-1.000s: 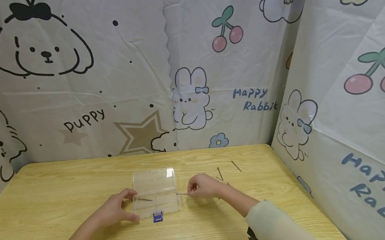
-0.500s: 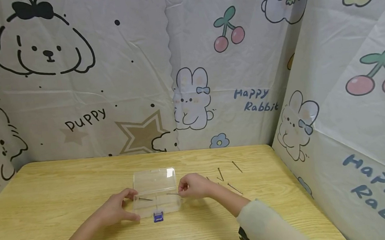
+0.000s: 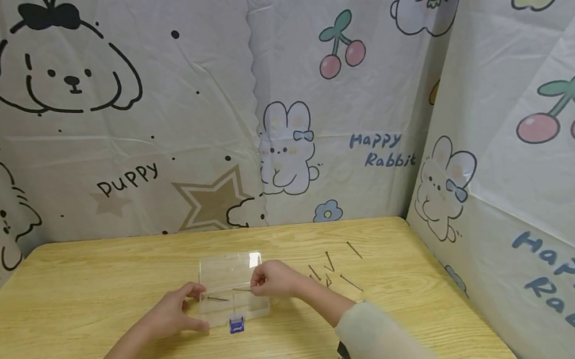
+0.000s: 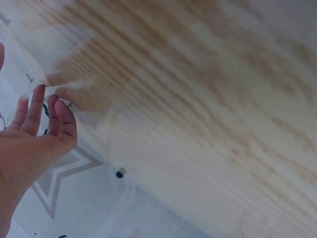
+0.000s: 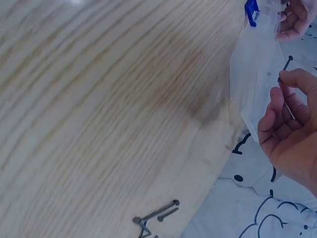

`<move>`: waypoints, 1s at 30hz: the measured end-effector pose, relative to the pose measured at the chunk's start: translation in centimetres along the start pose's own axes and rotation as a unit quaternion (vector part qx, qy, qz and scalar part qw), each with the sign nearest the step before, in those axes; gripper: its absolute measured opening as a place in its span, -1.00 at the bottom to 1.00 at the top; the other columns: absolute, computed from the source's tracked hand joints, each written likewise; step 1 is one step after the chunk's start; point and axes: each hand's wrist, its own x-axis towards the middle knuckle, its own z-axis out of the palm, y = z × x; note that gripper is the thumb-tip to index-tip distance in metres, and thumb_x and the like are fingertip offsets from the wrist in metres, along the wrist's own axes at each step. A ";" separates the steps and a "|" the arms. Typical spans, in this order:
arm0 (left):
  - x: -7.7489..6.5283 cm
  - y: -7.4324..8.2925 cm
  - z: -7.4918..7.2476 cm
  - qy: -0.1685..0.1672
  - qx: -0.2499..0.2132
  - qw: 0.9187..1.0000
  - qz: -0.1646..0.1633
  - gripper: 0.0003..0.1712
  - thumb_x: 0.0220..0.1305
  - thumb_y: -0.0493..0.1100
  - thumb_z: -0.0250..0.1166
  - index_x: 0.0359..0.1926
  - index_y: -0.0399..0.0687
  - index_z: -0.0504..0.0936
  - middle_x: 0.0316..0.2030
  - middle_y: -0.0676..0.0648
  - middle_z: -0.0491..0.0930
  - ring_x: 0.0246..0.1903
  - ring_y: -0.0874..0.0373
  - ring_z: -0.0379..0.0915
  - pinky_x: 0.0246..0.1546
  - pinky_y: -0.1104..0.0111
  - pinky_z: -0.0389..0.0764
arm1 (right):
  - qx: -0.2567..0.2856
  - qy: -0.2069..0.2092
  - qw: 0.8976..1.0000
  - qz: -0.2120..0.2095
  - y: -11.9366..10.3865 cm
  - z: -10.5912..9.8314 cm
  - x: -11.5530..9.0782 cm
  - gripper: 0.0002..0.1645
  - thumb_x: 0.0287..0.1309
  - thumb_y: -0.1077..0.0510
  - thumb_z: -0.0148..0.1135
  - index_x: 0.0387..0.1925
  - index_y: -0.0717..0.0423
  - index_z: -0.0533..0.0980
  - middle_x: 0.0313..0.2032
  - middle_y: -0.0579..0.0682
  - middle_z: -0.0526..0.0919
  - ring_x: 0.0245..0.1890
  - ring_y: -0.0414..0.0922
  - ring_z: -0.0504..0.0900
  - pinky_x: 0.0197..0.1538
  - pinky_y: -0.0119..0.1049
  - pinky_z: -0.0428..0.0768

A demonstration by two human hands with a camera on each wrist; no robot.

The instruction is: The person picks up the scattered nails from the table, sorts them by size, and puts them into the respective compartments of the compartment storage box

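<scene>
Nail [image 3: 241, 289], thin and metallic, is pinched between the thumb and fingertips of the person's right hand [image 3: 276, 280], pointing to nine o'clock over the back of the base of a clear plastic compartment box [image 3: 252, 308]. From where I stand I can't tell whether it touches the box. The left hand [image 3: 172, 312] grips that box at its nine o'clock end, thumb at the near corner, fingers curved round toward the hinge side.

Taking the box as the clock's centre, a second nail [image 3: 218, 298] lies inside, on the nine o'clock side. A blue latch [image 3: 236, 325] juts out at six, and the transparent lid [image 3: 226, 271] lies back at twelve, light glaring off its far corner. Around three o'clock, well apart from the box, loose nails [image 3: 351, 282] are scattered, some meeting or crossing, one off by itself between two and three. All of it rests on a wood-grain table [image 3: 134, 263].

Pale sleeves [image 3: 381, 338] cover the forearms, with something black [image 3: 347, 358] beside the right one. Beyond the table at twelve hangs a white sheet [image 3: 217, 47] printed with a puppy, a star and a rabbit; a cherry-and-rabbit sheet [image 3: 500, 170] hangs at three.
</scene>
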 end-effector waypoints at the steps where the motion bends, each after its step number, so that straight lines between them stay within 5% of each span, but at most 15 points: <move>1: 0.0 0.0 0.0 0.000 -0.001 1.000 0.000 -0.11 -0.19 0.00 0.55 0.15 -0.27 0.37 0.02 -0.19 0.48 0.07 -0.15 0.36 0.10 -0.02 0.45 | 0.001 0.002 1.000 0.000 -0.1 0.2 0.2 -0.93 0.09 0.22 0.23 -0.46 0.13 0.59 -0.56 -0.20 0.50 -0.53 -0.35 0.36 -0.36 -0.56 0.42; 30: -0.2 -0.1 -0.1 -0.007 -0.024 1.000 0.016 -0.13 -0.14 0.00 0.52 0.16 -0.27 0.35 0.06 -0.25 0.47 0.11 -0.22 0.33 0.13 -0.07 0.41 | 0.022 0.056 0.998 0.021 -2.7 4.4 2.7 -0.92 0.05 0.22 0.24 -0.49 0.13 0.61 -0.60 -0.17 0.55 -0.62 -0.36 0.37 -0.52 -0.59 0.39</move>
